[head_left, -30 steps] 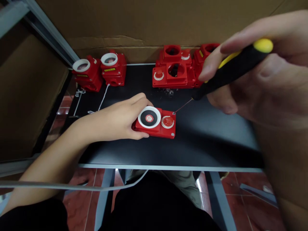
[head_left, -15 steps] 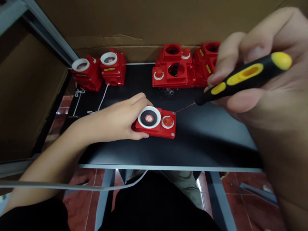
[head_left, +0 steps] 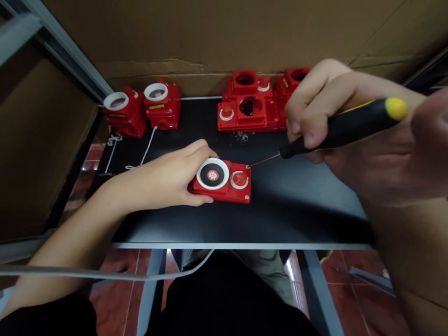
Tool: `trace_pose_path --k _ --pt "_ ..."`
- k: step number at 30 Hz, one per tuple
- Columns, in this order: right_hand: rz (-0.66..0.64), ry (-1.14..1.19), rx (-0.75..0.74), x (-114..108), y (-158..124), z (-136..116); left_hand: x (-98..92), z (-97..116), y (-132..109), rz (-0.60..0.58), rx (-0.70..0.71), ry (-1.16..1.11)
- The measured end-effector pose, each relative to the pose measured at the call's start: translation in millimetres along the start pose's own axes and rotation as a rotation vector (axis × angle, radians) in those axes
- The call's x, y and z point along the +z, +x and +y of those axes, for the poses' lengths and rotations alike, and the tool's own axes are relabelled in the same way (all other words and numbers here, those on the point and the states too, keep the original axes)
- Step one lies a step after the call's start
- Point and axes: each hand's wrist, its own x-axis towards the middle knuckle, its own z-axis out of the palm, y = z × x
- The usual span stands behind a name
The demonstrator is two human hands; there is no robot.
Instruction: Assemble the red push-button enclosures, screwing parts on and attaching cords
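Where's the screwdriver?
The screwdriver is right of centre in the head view, in the right hand, its tip at a corner screw of the red box the left hand holds.

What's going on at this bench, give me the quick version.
A person is working on a red unit that lies on the black tabletop. The left hand grips its left end, while the right hand holds a black and yellow screwdriver, its thin shaft reaching the screw at the far right corner. Two red boxes with white rings stand at the back left; red housings with open round holes sit at the back right, partly hidden.
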Motion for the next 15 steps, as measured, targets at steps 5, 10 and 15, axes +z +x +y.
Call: trace_pose_path --k 5,10,15 --pt "-0.017 0.049 -0.016 -0.7 8.6 -10.7 -1.3 2.0 0.0 -0.018 -0.024 0.011" --pt "-0.155 0.119 -0.051 -14.6 13.7 -0.4 -2.4 3.5 -0.9 -0.022 -0.033 0.016" --pt "-0.169 0.109 -0.077 -17.6 17.9 4.5 -0.9 3.2 -0.8 -0.020 -0.020 0.005"
